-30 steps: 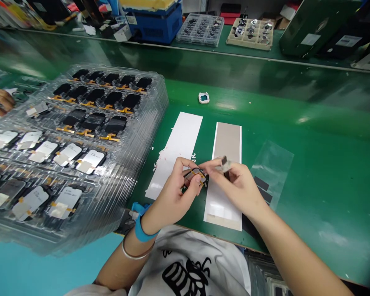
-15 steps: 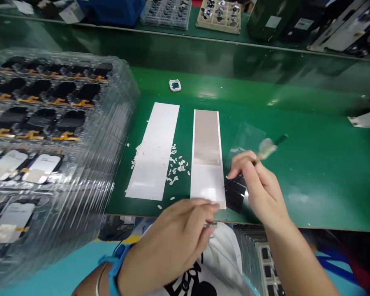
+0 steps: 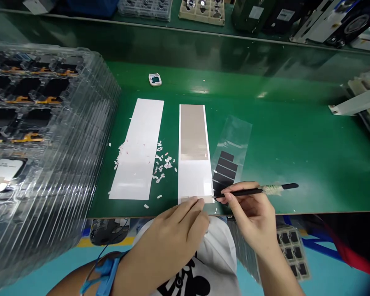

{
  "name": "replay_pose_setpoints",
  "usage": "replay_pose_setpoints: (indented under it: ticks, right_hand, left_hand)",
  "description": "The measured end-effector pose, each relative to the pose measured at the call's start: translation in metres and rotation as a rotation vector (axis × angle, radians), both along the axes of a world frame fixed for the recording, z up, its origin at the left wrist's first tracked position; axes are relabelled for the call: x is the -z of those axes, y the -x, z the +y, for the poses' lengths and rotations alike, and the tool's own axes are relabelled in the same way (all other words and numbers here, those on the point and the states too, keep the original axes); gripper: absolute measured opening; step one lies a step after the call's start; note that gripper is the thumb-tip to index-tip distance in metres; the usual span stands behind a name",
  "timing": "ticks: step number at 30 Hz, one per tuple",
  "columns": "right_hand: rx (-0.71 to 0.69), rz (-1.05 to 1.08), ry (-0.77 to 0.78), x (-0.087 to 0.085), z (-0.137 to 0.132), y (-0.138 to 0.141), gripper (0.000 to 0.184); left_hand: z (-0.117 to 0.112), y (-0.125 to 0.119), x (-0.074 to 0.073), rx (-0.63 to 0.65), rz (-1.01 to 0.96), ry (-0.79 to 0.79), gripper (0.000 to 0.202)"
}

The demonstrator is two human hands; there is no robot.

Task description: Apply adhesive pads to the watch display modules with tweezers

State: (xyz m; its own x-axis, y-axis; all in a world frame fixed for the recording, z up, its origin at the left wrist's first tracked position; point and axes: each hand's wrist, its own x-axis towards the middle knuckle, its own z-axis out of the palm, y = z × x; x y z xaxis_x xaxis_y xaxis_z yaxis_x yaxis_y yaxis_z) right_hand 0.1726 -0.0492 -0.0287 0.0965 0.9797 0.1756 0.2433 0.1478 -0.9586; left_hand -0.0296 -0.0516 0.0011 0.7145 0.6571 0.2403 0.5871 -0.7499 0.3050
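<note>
My left hand (image 3: 175,234) lies with its fingers stretched over the near end of a white strip (image 3: 193,179). The strip's far half carries a beige sheet (image 3: 193,131), and a narrow beige piece (image 3: 206,200) shows beside my fingertips. In my right hand (image 3: 249,209) is a slim black pen-like tool (image 3: 246,192), pale wrapping around its rear part. Its tip meets the strip's right edge near the narrow piece; the tip's exact shape is too small to tell. Beside it, a clear film (image 3: 236,133) bears several black rectangles (image 3: 226,169).
A second white strip (image 3: 138,152) lies left, with small white scraps (image 3: 165,164) around it. Stacked clear trays (image 3: 80,135) of display parts rise at the left. A small white-framed part (image 3: 155,79) sits farther back. A shelf (image 3: 172,26) with boxes and trays spans the back.
My right hand has lowered the tool nearly level, its tip now at the strip's edge. My left fingers have flattened onto the strip's end. The whole view has shifted slightly.
</note>
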Motion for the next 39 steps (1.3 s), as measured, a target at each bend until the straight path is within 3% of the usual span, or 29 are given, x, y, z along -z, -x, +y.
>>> replay_pose_setpoints:
  ticks: [4, 10, 12, 18, 24, 31, 35, 39]
  right_hand:
    - [0.033, 0.043, 0.022, -0.002, 0.001, 0.003, 0.006]
    - [0.057, 0.203, 0.021, -0.001, 0.004, 0.004, 0.012]
    - [0.064, 0.184, 0.018, 0.001, 0.004, 0.004, 0.013]
    - [0.07, 0.049, -0.059, 0.008, -0.003, 0.005, 0.015]
    - [0.121, 0.031, -0.054, 0.007, -0.004, 0.006, 0.014]
    - [0.125, 0.039, -0.029, 0.007, -0.005, 0.008, 0.014]
    - [0.041, 0.178, -0.073, 0.004, -0.007, 0.005, 0.016]
    - [0.123, 0.384, -0.119, -0.004, -0.003, 0.006, 0.017]
  left_hand:
    - [0.003, -0.004, 0.0, -0.022, -0.02, 0.009, 0.016]
    - [0.018, -0.003, 0.0, -0.184, -0.147, 0.273, 0.008]
    - [0.02, -0.002, -0.001, -0.207, -0.164, 0.291, 0.009]
    - [0.014, -0.003, 0.002, -0.142, -0.113, 0.149, 0.014]
    - [0.007, -0.001, 0.002, -0.051, 0.018, -0.09, 0.022]
    - [0.001, 0.0, 0.001, -0.011, 0.045, -0.123, 0.031]
    - [0.003, 0.001, 0.002, -0.027, -0.026, -0.035, 0.019]
    - [0.01, 0.0, 0.002, -0.213, -0.278, 0.296, 0.012]
